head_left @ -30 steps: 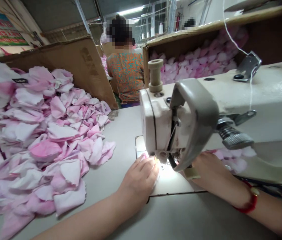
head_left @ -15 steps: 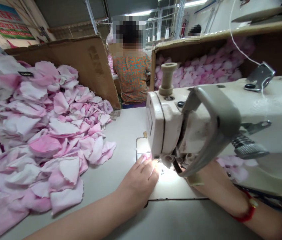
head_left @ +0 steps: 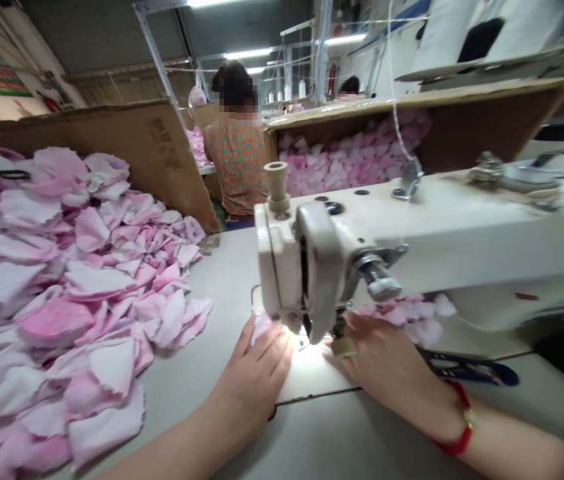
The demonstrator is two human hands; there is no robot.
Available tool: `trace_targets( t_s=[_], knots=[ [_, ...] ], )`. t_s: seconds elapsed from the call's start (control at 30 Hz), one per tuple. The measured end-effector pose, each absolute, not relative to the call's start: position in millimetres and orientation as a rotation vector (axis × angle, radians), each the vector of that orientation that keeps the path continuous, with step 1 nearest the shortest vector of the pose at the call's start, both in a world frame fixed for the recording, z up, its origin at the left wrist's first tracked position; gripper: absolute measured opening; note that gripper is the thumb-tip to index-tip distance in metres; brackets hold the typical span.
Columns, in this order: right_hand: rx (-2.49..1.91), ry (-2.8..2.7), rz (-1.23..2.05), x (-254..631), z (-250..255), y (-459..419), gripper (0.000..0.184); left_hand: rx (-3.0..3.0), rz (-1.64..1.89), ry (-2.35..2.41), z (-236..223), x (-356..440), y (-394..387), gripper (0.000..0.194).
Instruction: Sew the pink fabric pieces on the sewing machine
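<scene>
My left hand (head_left: pixel 259 367) rests on the sewing machine bed, left of the needle area, its fingers curled over a small pink-and-white cloth piece (head_left: pixel 261 329). The cloth lies under the lamp's bright spot, mostly covered by the fingers. My right hand (head_left: pixel 387 357), red bracelet at the wrist, reaches in from the right beside the needle area. Parts of the white sewing machine (head_left: pixel 277 260) hide its fingertips, so what they hold or touch cannot be seen. Small pink pieces (head_left: pixel 419 319) lie just behind that hand, under the machine arm.
A large heap of pink-and-white cloth pieces (head_left: pixel 77 320) covers the table's left side, against a cardboard panel (head_left: pixel 162 153). A cardboard box (head_left: pixel 487 137) of pink pieces stands behind the machine. Dark-blue snips (head_left: pixel 482 370) lie by my right wrist. A person (head_left: pixel 237 160) sits ahead, back turned.
The view has shifted, so the machine sits further left and more of its arm shows. My right hand shows more fully beside the needle area. The left hand stays on the cloth.
</scene>
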State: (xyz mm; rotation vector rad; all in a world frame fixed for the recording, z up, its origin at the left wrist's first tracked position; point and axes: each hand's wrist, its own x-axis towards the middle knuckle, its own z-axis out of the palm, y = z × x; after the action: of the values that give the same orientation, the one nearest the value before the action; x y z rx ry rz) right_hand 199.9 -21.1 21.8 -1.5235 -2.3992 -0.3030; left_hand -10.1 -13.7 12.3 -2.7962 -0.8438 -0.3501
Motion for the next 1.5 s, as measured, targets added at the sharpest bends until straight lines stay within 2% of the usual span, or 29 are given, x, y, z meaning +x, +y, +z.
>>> trace_targets(
  t_s=[0.03, 0.13, 0.3, 0.43, 0.53, 0.63, 0.73, 0.8, 0.9, 1.0, 1.1, 1.17, 1.2, 1.27, 1.33, 1.5],
  knots=[
    [-1.502, -2.397, -0.349, 199.3, 24.5, -28.5, 0.004, -2.783, -0.310, -0.842, 13.5, -10.8, -15.9, 0.040],
    [-1.504, -2.355, -0.493, 209.9, 31.1, -50.3, 0.008, -2.789, -0.215, -0.857, 15.8, -15.4, -19.4, 0.048],
    [-1.907, -2.142, -0.795, 255.8, 36.6, -64.1, 0.012, -2.865, -0.202, -0.869, 11.3, -24.3, -14.6, 0.057],
    [-1.991, -2.142, -0.813, 259.8, 40.2, -55.1, 0.010, -2.873, -0.202, -0.897, 10.0, -22.3, -14.9, 0.058],
    [-2.060, -2.132, -0.795, 246.7, 42.6, -44.5, 0.014, -2.849, -0.305, -0.907, 14.2, -17.2, -21.6, 0.050],
    [-2.036, -2.149, -0.784, 242.2, 44.8, -41.9, 0.017, -2.834, -0.524, -0.924, 24.7, -12.7, -33.6, 0.042],
    [-1.812, -2.231, -0.821, 245.2, 48.3, -54.8, 0.021, -2.960, -0.791, -1.109, 41.7, -7.1, -46.6, 0.031],
    [-1.479, -2.307, -0.825, 244.4, 52.2, -69.1, 0.025, -3.113, -0.955, -1.524, 52.9, -1.2, -51.8, 0.024],
    [-0.988, -2.396, -0.730, 235.8, 59.7, -89.4, 0.028, -3.285, -1.191, -2.342, 60.7, 8.3, -52.6, 0.029],
    [-0.828, -2.429, -0.673, 225.2, 62.5, -100.7, 0.029, -3.253, -1.496, -2.879, 57.2, 12.1, -52.3, 0.029],
    [-0.977, -2.322, -0.527, 219.3, 55.8, -103.1, 0.026, -2.977, -2.183, -2.894, 52.6, 9.6, -57.5, 0.025],
    [-1.167, -2.244, -0.265, 216.9, 48.7, -102.7, 0.022, -2.600, -2.676, -2.759, 51.9, 7.5, -62.9, 0.024],
    [-1.243, -2.210, -0.124, 215.6, 45.4, -102.6, 0.021, -2.444, -2.807, -2.709, 52.2, 7.0, -65.7, 0.025],
    [-1.322, -2.161, 0.103, 211.9, 40.6, -103.1, 0.021, -2.259, -2.902, -2.648, 52.9, 7.4, -71.0, 0.024],
    [-1.344, -2.109, 0.193, 207.4, 38.6, -104.2, 0.021, -2.218, -2.870, -2.605, 53.2, 8.5, -75.3, 0.021],
    [-1.291, -2.091, 0.147, 200.6, 39.9, -106.0, 0.020, -2.353, -2.719, -2.569, 52.2, 5.0, -79.6, 0.018]
  ],
)
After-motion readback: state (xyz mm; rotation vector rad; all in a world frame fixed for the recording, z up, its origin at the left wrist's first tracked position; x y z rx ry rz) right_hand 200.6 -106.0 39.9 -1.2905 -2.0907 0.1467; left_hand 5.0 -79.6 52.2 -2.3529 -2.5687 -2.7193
